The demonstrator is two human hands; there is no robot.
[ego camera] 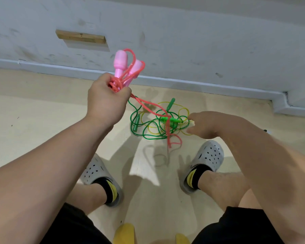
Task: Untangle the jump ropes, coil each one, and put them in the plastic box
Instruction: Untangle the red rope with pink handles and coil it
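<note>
Three ropes seen. Left hand (107,101) is raised, fist closed round loops of the pink plastic jump rope (119,62), both handles sticking up, tail trailing into the tangle. The green plastic jump rope (136,123) and thin yellow jump rope (188,112) lie knotted on the beige floor (42,106). Right hand (206,124) is at the tangle's edge; cannot tell if it grips anything.

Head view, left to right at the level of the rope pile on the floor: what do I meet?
The left hand gripping the pink jump rope → leftmost dark green handle → bright green handle → right hand.
</note>
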